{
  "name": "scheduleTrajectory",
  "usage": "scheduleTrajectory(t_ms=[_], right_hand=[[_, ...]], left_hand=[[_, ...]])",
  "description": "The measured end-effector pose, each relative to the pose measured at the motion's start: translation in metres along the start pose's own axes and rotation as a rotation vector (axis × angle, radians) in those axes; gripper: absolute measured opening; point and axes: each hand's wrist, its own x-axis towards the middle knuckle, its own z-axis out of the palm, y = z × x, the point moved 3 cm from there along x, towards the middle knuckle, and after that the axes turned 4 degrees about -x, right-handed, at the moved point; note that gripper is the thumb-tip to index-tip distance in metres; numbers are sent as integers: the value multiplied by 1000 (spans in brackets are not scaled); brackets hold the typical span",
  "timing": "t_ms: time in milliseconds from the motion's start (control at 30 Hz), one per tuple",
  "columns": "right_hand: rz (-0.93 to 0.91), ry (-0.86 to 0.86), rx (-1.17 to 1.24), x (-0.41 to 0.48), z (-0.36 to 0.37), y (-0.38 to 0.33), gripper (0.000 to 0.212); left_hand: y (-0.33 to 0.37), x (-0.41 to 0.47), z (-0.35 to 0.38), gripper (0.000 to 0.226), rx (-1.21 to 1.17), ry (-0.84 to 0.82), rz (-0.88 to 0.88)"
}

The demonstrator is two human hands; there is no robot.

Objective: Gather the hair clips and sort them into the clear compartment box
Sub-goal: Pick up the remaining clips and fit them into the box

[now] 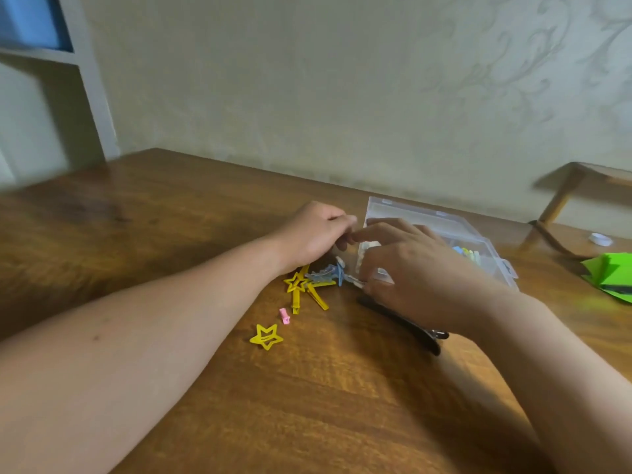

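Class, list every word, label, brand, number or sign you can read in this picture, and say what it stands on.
No readable text anywhere.
The clear plastic compartment box shows no label.
The yellow star-shaped hair clip, the small pink hair clip and the bright green folded sheet show no print.
The small white round object is too blurred to tell.

Left forearm (154, 330): bare right in from the frame edge, and there, two small dark specks on its upper side.
Right forearm (547, 354): bare as well, shadow along the near side.
Left hand (314, 234): bare, one short fingernail showing.
Right hand (410, 265): bare, a little blurred.
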Motion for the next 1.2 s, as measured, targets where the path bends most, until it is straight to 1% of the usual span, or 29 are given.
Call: scheduleTrajectory(t_ms=[200,300,367,500,567,600,700,800,900,967,1200], right_hand=[[-5,12,-9,-2,-3,-3,20],[3,70,32,-6,-16,2,18],[90,145,101,-10,-29,17,13],[394,353,410,-30,-57,70,6],[493,436,464,-47,-63,100,5],[531,442,476,-54,-63,112,5],[603,329,420,-64,-52,134,9],[634,140,308,-64,-43,134,13],[648,22,211,-62,-41,128,11],[650,-24,164,-60,-39,124,10],[689,-78,13,-41,-23,109,6]], left_hand=[[-3,4,-1,40,-13,8,12],[-6,7,-2,39,-41,0,26],[-5,7,0,38,-50,2,37],[-8,6,0,37,-89,38,24],[-9,7,1,37,-89,36,17],[-8,7,2,36,-88,33,20],[-6,6,2,36,-80,25,25],[-7,6,1,37,-79,26,21],[-8,5,1,37,-79,24,22],[-8,5,1,36,-79,25,16],[-7,4,1,36,-81,26,16]])
